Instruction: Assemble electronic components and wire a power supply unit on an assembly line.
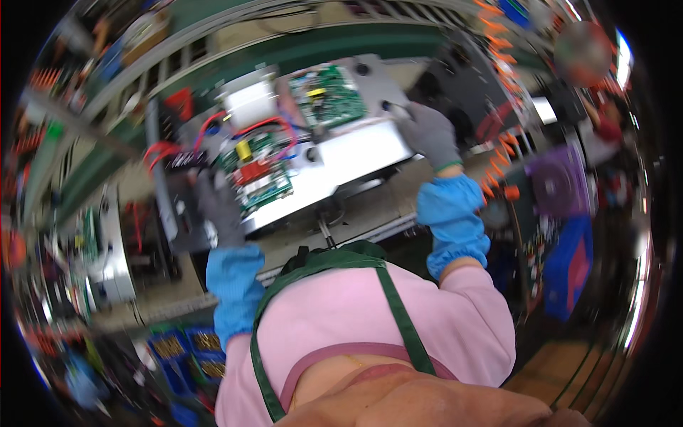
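A shiny metal chassis (366, 148) lies in front of me, tilted on the bench. My right hand (429, 136), in a grey glove, is closed round its right edge. On the left, my left hand (220, 206) is gloved too and grips the chassis's left end; its fingers are partly blurred. Between the hands sit a green circuit board (338, 99) at the back and another circuit board (245, 196) nearer, with red and yellow parts. A white cylindrical part (249, 98) stands behind the nearer board. Red wires (274, 122) loop beside it.
A dark panel (469, 78) stands at the right, by an orange coiled hose (501, 160). Another metal unit (110, 249) with boards is on the left. Below it are blue bins (174, 366) of small brass-coloured parts. A blue bin (569, 270) and purple object (558, 181) stand far right.
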`<move>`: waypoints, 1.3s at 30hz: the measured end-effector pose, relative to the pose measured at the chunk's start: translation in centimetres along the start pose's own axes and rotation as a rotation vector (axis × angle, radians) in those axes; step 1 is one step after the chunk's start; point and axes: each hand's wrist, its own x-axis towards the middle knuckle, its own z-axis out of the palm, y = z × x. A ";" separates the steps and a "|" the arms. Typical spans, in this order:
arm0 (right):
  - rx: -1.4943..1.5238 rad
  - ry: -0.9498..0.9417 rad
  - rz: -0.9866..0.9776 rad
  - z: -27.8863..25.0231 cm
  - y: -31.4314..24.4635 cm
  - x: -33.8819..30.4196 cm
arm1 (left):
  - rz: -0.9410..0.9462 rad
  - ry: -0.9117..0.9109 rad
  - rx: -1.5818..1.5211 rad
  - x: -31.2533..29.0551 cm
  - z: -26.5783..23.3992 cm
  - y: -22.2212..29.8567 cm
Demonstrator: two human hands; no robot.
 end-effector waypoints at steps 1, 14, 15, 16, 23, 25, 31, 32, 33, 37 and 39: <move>0.030 0.012 0.043 -0.3 -0.6 -0.1 | -0.004 0.004 -0.105 -0.9 -0.5 1.4; 0.485 0.719 -0.602 0.7 -10.1 -7.5 | 0.151 -0.194 -0.076 -8.1 -8.1 4.2; 0.567 0.513 -0.708 1.0 -11.5 -8.8 | 0.148 -0.206 -0.118 -8.2 -8.4 4.0; 0.629 0.308 -0.806 1.4 -12.9 -9.8 | 0.155 -0.221 -0.166 -8.5 -8.8 3.7; 0.772 -1.346 -0.704 8.4 -23.5 -11.2 | -0.087 -0.225 0.135 -13.3 -16.4 -1.1; 0.688 -1.452 -0.672 11.4 -25.7 -12.7 | -0.273 -0.102 0.163 -15.8 -20.0 -3.9; 0.462 -1.479 -0.830 22.3 -29.1 -15.0 | -0.848 0.768 0.037 -21.0 -33.3 -13.5; 0.455 -1.452 -0.822 23.0 -30.0 -15.6 | -0.901 0.902 0.007 -21.0 -35.8 -14.6; 0.397 -1.449 -0.824 23.4 -31.0 -15.9 | -0.883 1.007 -0.002 -20.8 -37.9 -16.1; 0.395 -1.408 -0.913 22.4 -35.3 -18.2 | -1.034 1.082 0.297 -20.5 -46.1 -23.4; 0.343 -1.362 -1.007 23.4 -36.3 -18.6 | -1.081 1.057 0.335 -20.2 -48.7 -26.7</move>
